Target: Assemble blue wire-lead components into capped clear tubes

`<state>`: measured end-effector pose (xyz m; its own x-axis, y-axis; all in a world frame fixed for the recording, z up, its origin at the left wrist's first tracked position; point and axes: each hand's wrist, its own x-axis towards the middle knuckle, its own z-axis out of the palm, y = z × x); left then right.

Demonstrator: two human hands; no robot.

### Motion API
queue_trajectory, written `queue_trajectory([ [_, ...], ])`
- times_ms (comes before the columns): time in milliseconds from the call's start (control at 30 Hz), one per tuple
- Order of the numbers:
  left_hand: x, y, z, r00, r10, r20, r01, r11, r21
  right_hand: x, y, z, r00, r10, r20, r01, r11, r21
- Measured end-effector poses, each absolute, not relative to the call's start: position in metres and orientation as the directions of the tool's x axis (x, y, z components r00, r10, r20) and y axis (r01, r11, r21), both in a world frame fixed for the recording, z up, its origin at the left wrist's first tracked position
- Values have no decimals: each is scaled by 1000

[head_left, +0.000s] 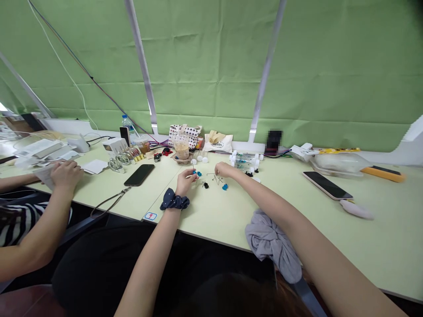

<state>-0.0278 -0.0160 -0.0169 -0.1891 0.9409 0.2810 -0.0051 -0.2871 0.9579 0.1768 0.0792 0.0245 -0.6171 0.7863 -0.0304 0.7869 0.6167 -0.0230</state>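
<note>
My left hand [185, 181], with a dark dotted scrunchie [174, 200] at its wrist, pinches a small blue piece [199, 174] with a thin dark pin standing up from it. To its right, my right hand [224, 170] is closed above several thin metal pins [216, 179] on the table; whatever its fingertips hold is hidden. Between and below the hands lie a black piece [206, 185] and another blue piece [225, 187]. Clear tubes with white caps [244, 160] are piled just beyond my right hand.
A drink cup [181, 147] and a white pouch [218, 141] stand behind my hands. One phone [139, 175] lies left, another phone [328, 185] right. Grey cloth [272, 242] hangs at the front edge. At far left, another person's hand [67, 175] holds paper.
</note>
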Motion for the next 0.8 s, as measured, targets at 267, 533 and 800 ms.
queue_trajectory([
  [267,-28,-16,-17,-187,942,280,3,-285,959,175,74,28,-602,798,-42,798,602,3],
  [533,-28,-18,-15,-181,945,274,-7,-280,960,172,72,30,-591,806,-45,806,592,24],
  [800,-26,-20,-13,-189,950,249,-38,-261,965,170,68,31,-589,807,-41,804,590,70],
])
